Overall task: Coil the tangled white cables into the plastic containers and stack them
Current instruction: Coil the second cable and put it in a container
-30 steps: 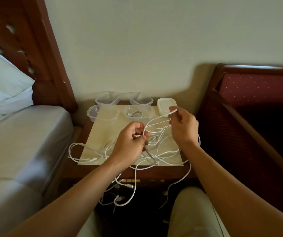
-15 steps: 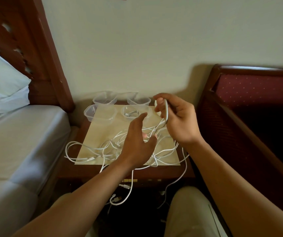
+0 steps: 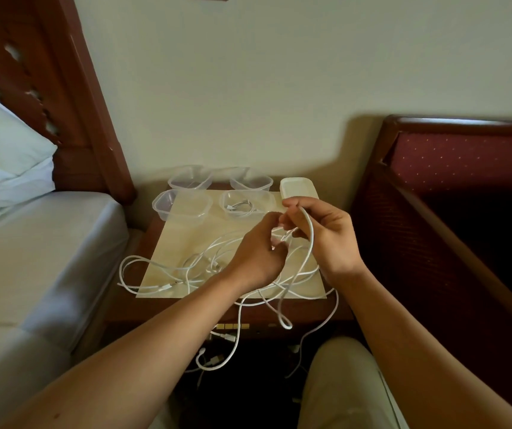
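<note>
Now both hands are up over the tabletop (image 3: pixel 152 308), meeting in the middle. Right hand (image 3: pixel 329 239) has its grip curled round a loop of white cable (image 3: pixel 310 239) that trails down into the tangle of cables (image 3: pixel 205 267) on the tan mat (image 3: pixel 180 243). Left hand (image 3: pixel 257 252) pinches a strand close beside it. Four clear containers (image 3: pixel 183 205) sit at the back, one with a coiled cable inside, a white lid (image 3: pixel 298 187) alongside.

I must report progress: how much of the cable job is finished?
Done: one clear plastic container holds a coiled white cable. In hand: left hand and right hand grip one white cable. Left: the tangled white cables, three clear containers without cables, stacking.
</note>
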Action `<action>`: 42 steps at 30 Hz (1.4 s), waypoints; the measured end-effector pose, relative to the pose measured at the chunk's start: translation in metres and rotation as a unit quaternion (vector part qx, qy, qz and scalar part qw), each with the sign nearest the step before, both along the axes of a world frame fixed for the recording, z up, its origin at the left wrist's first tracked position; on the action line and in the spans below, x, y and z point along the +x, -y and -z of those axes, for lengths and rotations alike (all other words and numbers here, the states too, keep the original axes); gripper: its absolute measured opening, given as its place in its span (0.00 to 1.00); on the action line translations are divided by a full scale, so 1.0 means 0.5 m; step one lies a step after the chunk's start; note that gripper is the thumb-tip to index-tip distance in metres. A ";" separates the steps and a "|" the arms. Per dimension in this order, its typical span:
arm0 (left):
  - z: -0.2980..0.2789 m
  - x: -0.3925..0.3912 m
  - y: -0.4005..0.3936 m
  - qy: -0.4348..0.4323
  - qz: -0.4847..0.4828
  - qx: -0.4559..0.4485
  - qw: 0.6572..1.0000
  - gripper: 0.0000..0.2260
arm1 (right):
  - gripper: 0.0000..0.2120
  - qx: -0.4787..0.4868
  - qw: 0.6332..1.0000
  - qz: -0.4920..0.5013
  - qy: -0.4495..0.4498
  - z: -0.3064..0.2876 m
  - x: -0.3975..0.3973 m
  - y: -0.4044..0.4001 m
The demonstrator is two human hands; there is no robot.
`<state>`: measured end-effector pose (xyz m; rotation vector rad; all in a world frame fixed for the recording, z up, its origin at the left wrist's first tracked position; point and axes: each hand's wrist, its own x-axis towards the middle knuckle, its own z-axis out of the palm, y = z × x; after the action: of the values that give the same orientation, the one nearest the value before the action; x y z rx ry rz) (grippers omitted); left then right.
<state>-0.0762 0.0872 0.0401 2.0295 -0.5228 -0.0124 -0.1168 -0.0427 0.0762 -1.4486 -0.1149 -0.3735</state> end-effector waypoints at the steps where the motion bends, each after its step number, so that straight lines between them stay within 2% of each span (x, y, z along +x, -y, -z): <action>1: 0.001 -0.002 0.001 -0.005 0.001 -0.005 1.000 0.16 | 0.07 -0.006 1.000 -0.019 -0.006 0.003 0.000 0.000; 2: 0.001 -0.003 0.005 -0.004 0.001 -0.014 1.000 0.16 | 0.07 -0.012 0.999 -0.043 -0.011 0.005 -0.001 -0.003; 3: 0.000 -0.003 0.010 0.007 0.006 -0.017 1.000 0.12 | 0.08 -0.018 0.998 -0.066 -0.015 0.008 -0.002 -0.005; 4: -0.002 0.000 0.015 0.023 0.009 0.006 1.000 0.07 | 0.08 -0.022 0.996 -0.082 -0.017 0.010 -0.004 -0.007; 5: -0.004 0.004 0.020 0.031 0.012 0.043 0.999 0.06 | 0.08 -0.021 0.996 -0.087 -0.017 0.013 -0.005 -0.009; 7: -0.005 0.019 0.022 0.017 0.004 0.109 0.994 0.12 | 0.07 0.002 0.998 -0.059 -0.011 0.021 -0.006 -0.005; 8: -0.002 0.029 0.020 0.010 -0.007 0.112 0.994 0.12 | 0.08 0.006 1.000 -0.029 -0.006 0.027 -0.005 0.000; 10: 0.004 0.048 0.010 0.003 -0.051 0.054 0.997 0.11 | 0.18 -0.043 0.998 0.037 -0.012 0.052 0.006 0.018; 12: 0.006 0.059 -0.007 -0.033 -0.101 -0.032 0.994 0.11 | 0.30 -0.178 0.979 0.082 -0.058 0.082 0.022 0.035; 13: 0.007 0.065 -0.016 -0.052 -0.120 -0.063 0.989 0.11 | 0.32 -0.258 0.959 0.087 -0.084 0.095 0.031 0.038; 15: 0.008 0.068 -0.035 -0.093 -0.140 -0.137 0.976 0.11 | 0.31 -0.390 0.912 0.069 -0.110 0.118 0.050 0.036; 17: -0.002 0.059 -0.041 -0.160 -0.153 -0.277 0.935 0.11 | 0.27 -0.492 0.861 0.051 -0.115 0.143 0.076 0.033; 19: -0.023 0.046 -0.043 -0.216 -0.159 -0.396 0.878 0.10 | 0.21 -0.544 0.829 0.050 -0.119 0.160 0.100 0.031; 20: -0.028 0.043 -0.047 -0.223 -0.163 -0.424 0.862 0.10 | 0.18 -0.556 0.820 0.057 -0.124 0.164 0.108 0.030; 22: -0.031 0.044 -0.067 -0.224 -0.165 -0.435 0.857 0.12 | 0.17 -0.581 0.797 0.088 -0.140 0.168 0.117 0.030; 23: -0.030 0.046 -0.084 -0.218 -0.157 -0.411 0.871 0.12 | 0.16 -0.590 0.787 0.106 -0.148 0.166 0.121 0.032; 24: -0.027 0.046 -0.105 -0.199 -0.144 -0.351 0.904 0.12 | 0.15 -0.593 0.780 0.122 -0.160 0.162 0.124 0.038; 26: -0.021 0.043 -0.145 -0.126 -0.094 -0.117 0.981 0.12 | 0.15 -0.585 0.773 0.156 -0.192 0.152 0.131 0.053; 27: -0.018 0.038 -0.158 -0.094 -0.062 0.014 0.994 0.13 | 0.15 -0.578 0.769 0.174 -0.211 0.149 0.133 0.063; 29: -0.014 0.032 -0.171 -0.071 -0.021 0.222 0.972 0.16 | 0.13 -0.575 0.756 0.199 -0.242 0.145 0.134 0.078; 31: -0.014 0.027 -0.168 -0.034 -0.005 0.367 0.930 0.20 | 0.14 -0.584 0.749 0.183 -0.255 0.143 0.128 0.074; 34: -0.012 0.026 -0.151 0.031 0.017 0.510 0.860 0.22 | 0.29 -0.607 0.752 0.073 -0.245 0.142 0.114 0.044; 36: -0.018 0.026 -0.145 0.061 0.028 0.545 0.836 0.21 | 0.38 -0.626 0.744 0.038 -0.233 0.142 0.099 0.024; 37: -0.025 0.027 -0.145 0.064 0.031 0.541 0.838 0.20 | 0.40 -0.631 0.744 0.048 -0.215 0.141 0.090 0.017; 38: -0.031 0.029 -0.148 0.058 0.033 0.517 0.854 0.19 | 0.40 -0.635 0.746 0.072 -0.185 0.138 0.081 0.013; 40: -0.043 0.036 -0.158 0.026 0.029 0.399 0.916 0.17 | 0.35 -0.628 0.764 0.113 -0.099 0.132 0.067 0.009; 42: -0.063 0.039 -0.157 0.003 0.001 0.237 0.971 0.19 | 0.31 -0.565 0.818 0.106 -0.019 0.122 0.058 -0.001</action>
<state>-0.0565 0.1659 0.0716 2.4955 -0.5640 -0.1451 -0.0877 -0.0421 0.0153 -2.6725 -0.1525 -0.4843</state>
